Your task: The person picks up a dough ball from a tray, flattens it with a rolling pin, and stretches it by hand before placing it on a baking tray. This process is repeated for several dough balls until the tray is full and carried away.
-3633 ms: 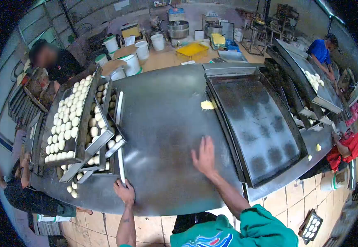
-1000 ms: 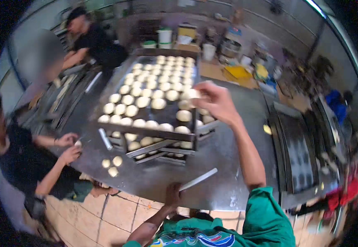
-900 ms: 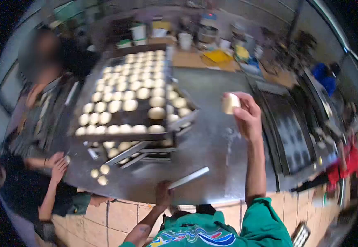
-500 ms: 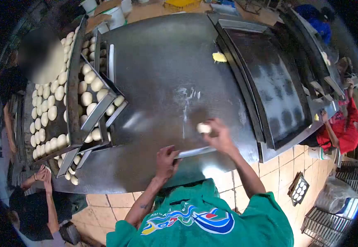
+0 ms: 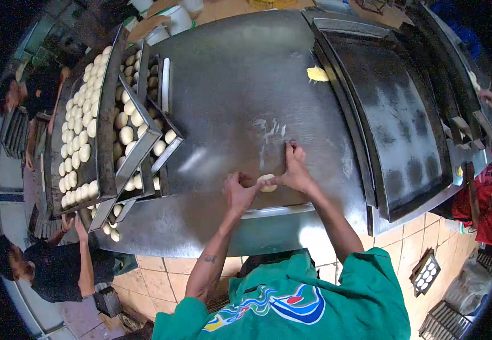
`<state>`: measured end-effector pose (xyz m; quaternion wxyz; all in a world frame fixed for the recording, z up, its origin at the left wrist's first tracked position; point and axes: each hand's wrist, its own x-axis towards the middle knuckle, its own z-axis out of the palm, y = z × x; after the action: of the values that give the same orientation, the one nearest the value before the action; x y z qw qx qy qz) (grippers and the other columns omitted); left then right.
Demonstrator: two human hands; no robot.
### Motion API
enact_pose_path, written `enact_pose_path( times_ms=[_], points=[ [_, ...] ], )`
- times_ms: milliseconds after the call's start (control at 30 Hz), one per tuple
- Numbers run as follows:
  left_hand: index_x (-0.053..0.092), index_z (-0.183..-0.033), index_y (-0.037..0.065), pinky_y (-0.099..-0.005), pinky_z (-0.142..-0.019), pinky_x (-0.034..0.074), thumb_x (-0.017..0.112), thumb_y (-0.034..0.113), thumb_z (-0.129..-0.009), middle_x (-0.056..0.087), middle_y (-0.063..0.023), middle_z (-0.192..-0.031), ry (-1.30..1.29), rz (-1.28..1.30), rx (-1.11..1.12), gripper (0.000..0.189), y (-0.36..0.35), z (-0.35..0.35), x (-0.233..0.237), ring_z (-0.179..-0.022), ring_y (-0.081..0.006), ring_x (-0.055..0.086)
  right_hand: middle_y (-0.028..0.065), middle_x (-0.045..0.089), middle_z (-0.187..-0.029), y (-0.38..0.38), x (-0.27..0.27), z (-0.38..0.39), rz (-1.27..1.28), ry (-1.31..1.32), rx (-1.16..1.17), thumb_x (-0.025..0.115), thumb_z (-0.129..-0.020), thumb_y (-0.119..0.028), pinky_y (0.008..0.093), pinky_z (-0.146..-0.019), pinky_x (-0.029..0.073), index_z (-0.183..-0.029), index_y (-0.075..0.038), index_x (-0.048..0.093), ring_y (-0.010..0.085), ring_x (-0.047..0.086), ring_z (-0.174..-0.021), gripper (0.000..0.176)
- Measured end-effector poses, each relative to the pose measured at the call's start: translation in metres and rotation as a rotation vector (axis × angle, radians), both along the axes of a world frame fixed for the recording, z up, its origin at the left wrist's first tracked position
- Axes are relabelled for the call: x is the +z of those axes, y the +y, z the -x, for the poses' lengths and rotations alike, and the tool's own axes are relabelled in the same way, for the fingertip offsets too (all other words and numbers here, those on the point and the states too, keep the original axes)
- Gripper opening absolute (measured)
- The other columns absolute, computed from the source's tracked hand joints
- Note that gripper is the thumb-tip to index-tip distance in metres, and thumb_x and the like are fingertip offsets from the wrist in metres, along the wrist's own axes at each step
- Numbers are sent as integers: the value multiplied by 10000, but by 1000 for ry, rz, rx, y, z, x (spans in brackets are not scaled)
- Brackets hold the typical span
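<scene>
A pale, flattened piece of dough [image 5: 267, 183] lies on the dark metal table [image 5: 217, 130] near its front edge. My left hand [image 5: 240, 194] is at its left side, fingers bent, with the thumb side against the dough. From the right, my right hand [image 5: 297, 171] presses its thumb onto the same piece, while its other fingers point away over the tabletop. Both thumbs meet at the dough and partly cover it. A metal strip [image 5: 278, 211] runs along the table edge just below my hands.
Stacked trays [image 5: 101, 141] of round dough balls [image 5: 84, 152] stand at the left, some tilted. A dark baking tray [image 5: 393, 124] lies at the right, beside a yellow lump [image 5: 317, 73]. Co-workers stand at both sides. A small tray [image 5: 425, 273] of pale rounds is low on the right.
My right hand has brought the dough down to the table in front of me. My left hand has moved up and right to meet it. The view has shifted slightly.
</scene>
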<state>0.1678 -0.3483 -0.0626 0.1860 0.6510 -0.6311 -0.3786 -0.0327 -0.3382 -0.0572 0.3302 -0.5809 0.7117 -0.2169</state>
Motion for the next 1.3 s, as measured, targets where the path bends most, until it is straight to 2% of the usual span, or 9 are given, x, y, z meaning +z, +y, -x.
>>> enact_pose_path(
  times_ms=[200,267,400,533,833,1033,1167,1233,1300],
  points=[
    [612,-973,66,-461,-892,398,816,431,-687,608,-94,-997,-155,136,-226,506,-6,-32,-22,-1008,-287,556,298,303,-1429,3,-5,20,34,187,232,881,-556,-533,481,-1108,301,-1435,96,298,434,304,-1313,1227],
    [621,-981,83,-476,-925,375,811,453,-685,593,-76,-1035,223,121,-268,510,-1,-47,-41,-1010,-296,552,237,397,-1380,41,-9,43,173,112,182,855,-615,-511,481,-1086,322,-1373,25,453,401,344,-1279,1011],
    [654,-1064,100,-453,-931,394,795,407,-720,574,-90,-1105,32,390,-566,482,69,-70,-3,-1010,-293,538,162,552,-1203,126,-11,32,97,120,311,823,-728,-367,463,-1033,360,-1184,-40,622,357,445,-1187,596],
    [680,-1036,81,-445,-898,454,754,323,-796,614,-147,-975,254,458,-262,349,71,-58,-14,-984,-333,576,148,598,-1121,115,-7,10,316,93,58,798,-779,-223,459,-961,409,-1110,-20,658,339,510,-1101,412],
    [401,-1433,-35,-534,-1184,125,338,300,-1025,379,-200,-1507,-480,599,-280,531,-39,-31,-49,-1445,-301,281,256,419,-1443,1,-28,2,302,622,70,288,-1027,-413,530,-1116,258,-1398,-44,484,429,383,-1327,559],
    [396,-1432,-49,-485,-1194,138,341,312,-1025,332,-201,-1533,126,403,-243,546,-198,12,-67,-1449,-304,268,315,390,-1431,-109,-33,47,266,542,-172,278,-1024,-421,512,-1143,237,-1396,53,425,453,332,-1358,620],
    [424,-1412,-55,-485,-1195,127,366,299,-1020,339,-214,-1525,303,346,-133,532,-144,-3,-49,-1432,-312,304,327,342,-1457,-83,-47,30,263,472,-216,286,-1015,-428,489,-1169,201,-1382,108,403,468,271,-1390,660],
    [357,-1452,-30,-540,-1173,154,448,216,-998,351,-219,-1517,-321,671,-468,524,-80,-28,-60,-1432,-348,298,328,333,-1465,-28,-43,4,253,562,-136,321,-1006,-408,494,-1178,186,-1372,125,404,459,241,-1414,652],
    [361,-1451,-30,-539,-1173,157,454,209,-994,346,-218,-1520,-365,579,-526,523,-8,-54,-40,-1434,-350,290,323,361,-1447,37,-32,-19,238,572,-98,354,-998,-413,498,-1170,206,-1363,122,417,465,272,-1397,651]
  ],
)
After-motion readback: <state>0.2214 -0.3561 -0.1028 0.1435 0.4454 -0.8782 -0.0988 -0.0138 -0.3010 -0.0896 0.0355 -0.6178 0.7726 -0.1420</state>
